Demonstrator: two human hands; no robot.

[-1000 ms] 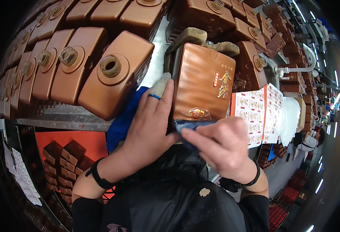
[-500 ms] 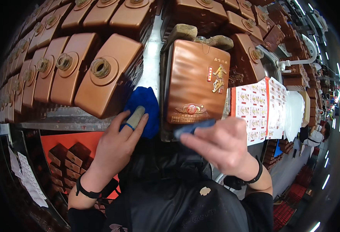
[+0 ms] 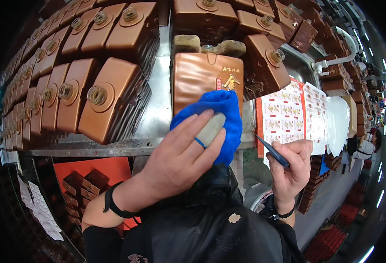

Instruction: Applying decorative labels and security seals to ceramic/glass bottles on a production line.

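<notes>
A flat brown bottle [image 3: 190, 83] with gold lettering lies on its back in front of me, its neck pointing away between two worn tan blocks [image 3: 186, 43]. Over the lower part of its face is a bunched blue cloth [image 3: 232, 125]. My left hand [image 3: 177, 151] grips and presses this cloth; a pale finger cot with a blue band covers one finger. To the right, my right hand [image 3: 293, 168] pinches dark pointed tweezers [image 3: 275, 153], tips angled up and left near the sticker sheet [image 3: 285, 111]. Whether the tips hold anything cannot be made out.
Rows of upright brown bottles [image 3: 114, 96] fill the left of the metal bench. One more brown bottle [image 3: 265, 65] stands right of the lying one, by a sink with a white pipe [image 3: 337, 68]. White sheets [image 3: 315, 118] hang over the right edge. Stacked brown bottles sit below left.
My left hand has carried the blue cloth from the bench rightward onto the bottle's face. My right hand has drawn back from the bottle to the right with the tweezers.
</notes>
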